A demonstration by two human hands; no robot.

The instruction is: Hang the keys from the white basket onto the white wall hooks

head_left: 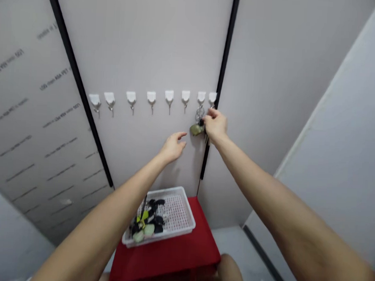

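Observation:
My right hand (216,124) is closed at the rightmost white wall hook (212,98), its fingers pinched around keys (207,138) that dangle under it, mostly hidden. Just left of it, a key ring (200,112) hangs from the neighbouring hook (201,97), with an olive-green fob (196,130) below. Lower down, my left hand (173,147) is open, thumb and fingers apart and holding nothing. It is near the fob but not touching it.
More white hooks, such as one (151,97), run leftward in a row. A white plastic basket (186,225) with several black, yellow and pale-green key fobs (148,229) stands on a red stool-like surface (180,254). Black strips (229,45) edge the wall panel.

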